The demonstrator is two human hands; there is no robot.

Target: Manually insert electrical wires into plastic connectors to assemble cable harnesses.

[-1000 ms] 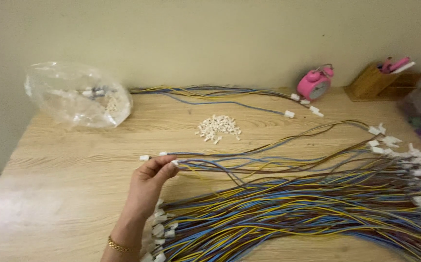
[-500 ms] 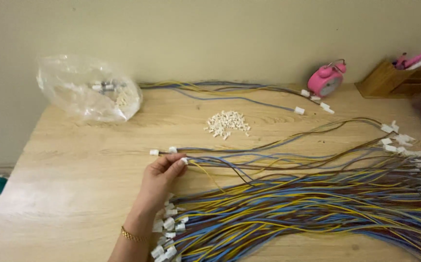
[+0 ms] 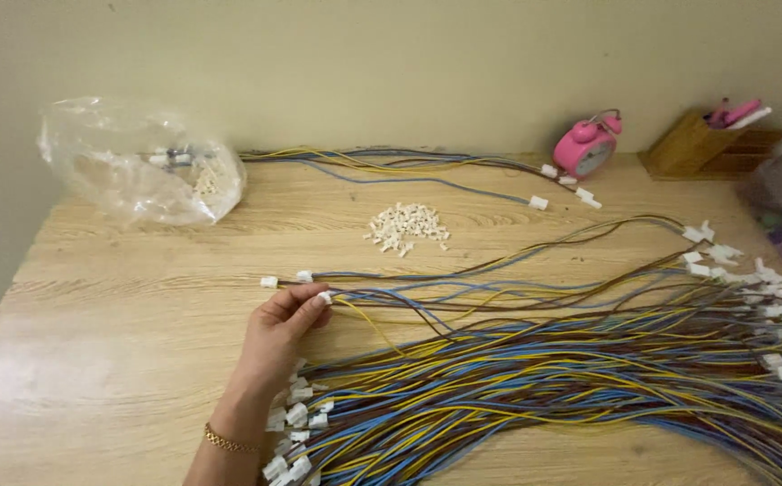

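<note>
Left hand [image 3: 281, 328] pinches a small white plastic connector [image 3: 324, 297] on a thin yellow wire [image 3: 368, 317], fingers closed on it above the big bundle of blue, yellow and brown wires [image 3: 544, 378] on the light wooden counter [image 3: 121, 360]; right hand out of view

On the wooden table [image 3: 121, 306] a left hand [image 3: 281, 328] pinches a white connector [image 3: 324, 297] on a wire end, beside a big wire bundle [image 3: 544, 378]. Farther off lie a connector pile [image 3: 406, 226], a plastic bag [image 3: 134, 166] at far left and a pink clock [image 3: 586, 148] at far right.
</note>
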